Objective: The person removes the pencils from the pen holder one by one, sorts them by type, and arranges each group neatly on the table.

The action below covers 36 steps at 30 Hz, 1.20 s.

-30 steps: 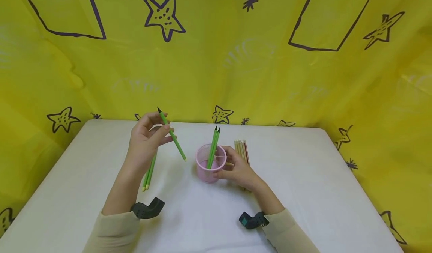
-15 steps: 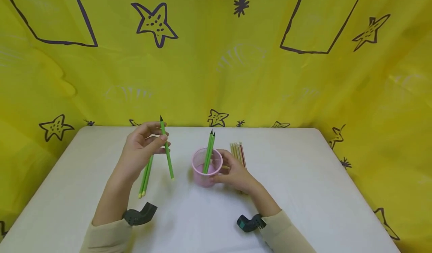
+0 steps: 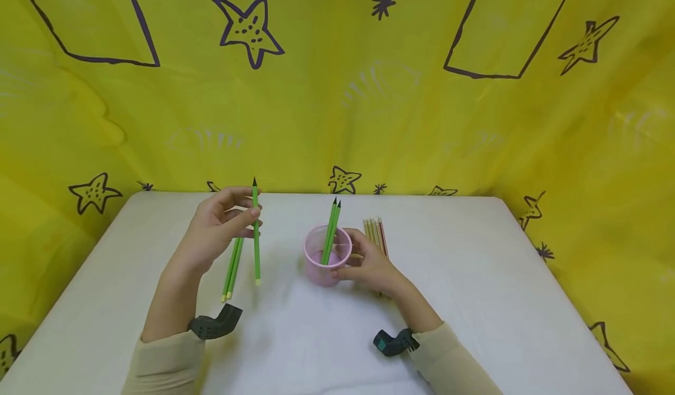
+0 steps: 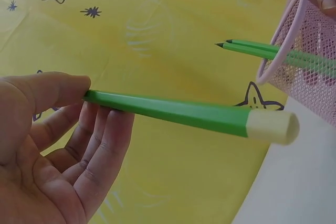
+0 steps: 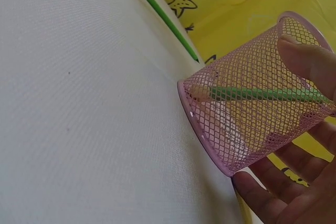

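Note:
My left hand (image 3: 224, 222) pinches a green pencil (image 3: 256, 237) between thumb and fingers, dark tip up and pale end down. In the left wrist view that pencil (image 4: 178, 113) points its pale end toward the camera. To its right, a pink mesh cup (image 3: 319, 275) stands on the table, and my right hand (image 3: 371, 263) grips its right side. Two green pencils (image 3: 330, 231) lean inside the cup, tips up. The right wrist view shows the thumb and fingers around the mesh cup (image 5: 252, 108). Two more green pencils (image 3: 232, 269) lie on the table below the left hand.
A row of several gold and red pencils (image 3: 375, 234) lies behind the right hand, partly hidden by it. The white table (image 3: 448, 278) ends at a yellow cloth backdrop (image 3: 306, 119) with drawn stars. Each wrist wears a dark camera (image 3: 216, 323).
The pencil in my left hand has swung from slanted to nearly upright, its pale end moving left, away from the cup. The right hand stays on the cup. The head view shifts slightly.

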{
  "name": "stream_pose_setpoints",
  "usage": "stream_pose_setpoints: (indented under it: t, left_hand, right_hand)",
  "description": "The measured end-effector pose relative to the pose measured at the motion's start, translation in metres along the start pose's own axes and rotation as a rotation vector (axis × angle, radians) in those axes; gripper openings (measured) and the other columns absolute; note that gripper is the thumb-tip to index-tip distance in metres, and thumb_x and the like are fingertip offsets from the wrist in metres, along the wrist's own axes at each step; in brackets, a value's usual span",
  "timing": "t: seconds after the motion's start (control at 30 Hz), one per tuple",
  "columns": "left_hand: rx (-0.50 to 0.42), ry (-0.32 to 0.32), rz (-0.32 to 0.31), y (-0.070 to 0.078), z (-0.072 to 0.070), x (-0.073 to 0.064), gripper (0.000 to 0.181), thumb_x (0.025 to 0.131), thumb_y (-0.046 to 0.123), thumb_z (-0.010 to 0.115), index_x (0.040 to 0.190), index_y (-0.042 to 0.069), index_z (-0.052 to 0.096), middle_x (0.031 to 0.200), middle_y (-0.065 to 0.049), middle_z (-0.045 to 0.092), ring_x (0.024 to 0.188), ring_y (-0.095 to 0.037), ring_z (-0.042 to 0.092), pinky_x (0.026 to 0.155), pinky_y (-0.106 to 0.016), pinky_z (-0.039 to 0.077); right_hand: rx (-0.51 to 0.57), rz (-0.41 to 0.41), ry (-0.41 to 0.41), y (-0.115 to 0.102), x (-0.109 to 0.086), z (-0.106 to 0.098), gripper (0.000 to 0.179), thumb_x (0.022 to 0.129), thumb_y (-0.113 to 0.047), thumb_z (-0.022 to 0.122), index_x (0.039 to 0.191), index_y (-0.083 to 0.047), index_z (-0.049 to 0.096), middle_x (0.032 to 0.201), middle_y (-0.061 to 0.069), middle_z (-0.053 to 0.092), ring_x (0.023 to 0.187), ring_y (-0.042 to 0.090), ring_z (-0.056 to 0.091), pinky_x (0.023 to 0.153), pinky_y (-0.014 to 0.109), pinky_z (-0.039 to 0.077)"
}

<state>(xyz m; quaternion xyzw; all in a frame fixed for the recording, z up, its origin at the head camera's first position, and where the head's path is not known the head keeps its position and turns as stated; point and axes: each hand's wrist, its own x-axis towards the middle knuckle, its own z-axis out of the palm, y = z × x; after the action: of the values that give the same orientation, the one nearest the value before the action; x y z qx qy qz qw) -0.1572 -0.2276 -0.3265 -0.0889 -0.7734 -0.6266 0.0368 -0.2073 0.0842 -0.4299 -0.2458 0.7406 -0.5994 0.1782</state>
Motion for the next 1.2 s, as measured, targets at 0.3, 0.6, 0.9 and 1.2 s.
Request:
stream_pose_setpoints:
  t: [0.3,0.6,0.9,1.2]
  left_hand:
    - [0.016,-0.010,-0.020,-0.004,-0.009,0.001,0.036,0.100,0.014,0.061,0.130,-0.001,0.053,0.109,-0.011,0.056,0.087,-0.013,0.071,0.075,-0.033,0.063]
    - [0.041,-0.020,-0.082,-0.013,-0.014,0.001,0.038,0.102,0.014,0.057,0.136,0.000,0.051,0.113,-0.015,0.055,0.091,-0.013,0.071,0.079,-0.033,0.062]
    - [0.054,-0.013,-0.118,-0.023,-0.018,0.007,0.040,0.101,0.018,0.060,0.136,0.000,0.051,0.116,-0.016,0.056,0.090,-0.013,0.070,0.080,-0.034,0.062]
    - [0.070,-0.007,-0.163,-0.031,-0.021,0.009,0.043,0.101,0.020,0.059,0.139,0.002,0.050,0.117,-0.016,0.056,0.089,-0.010,0.070,0.080,-0.032,0.062]
  right_hand:
    - [0.007,-0.019,-0.006,-0.002,0.001,0.002,0.080,0.076,-0.006,0.085,0.144,-0.014,0.045,0.145,0.009,0.051,0.132,0.035,0.051,0.107,0.048,0.047]
    - [0.010,0.002,-0.006,0.001,-0.001,0.002,0.078,0.076,-0.005,0.085,0.143,-0.013,0.045,0.145,0.010,0.051,0.131,0.035,0.051,0.107,0.047,0.048]
    - [0.002,0.010,0.002,0.001,-0.002,0.000,0.078,0.076,-0.006,0.084,0.143,-0.016,0.045,0.144,0.009,0.052,0.131,0.035,0.052,0.106,0.047,0.049]
    - [0.001,0.007,-0.002,0.002,0.000,-0.001,0.080,0.076,-0.006,0.085,0.144,-0.016,0.044,0.145,0.009,0.051,0.132,0.034,0.051,0.107,0.047,0.048]
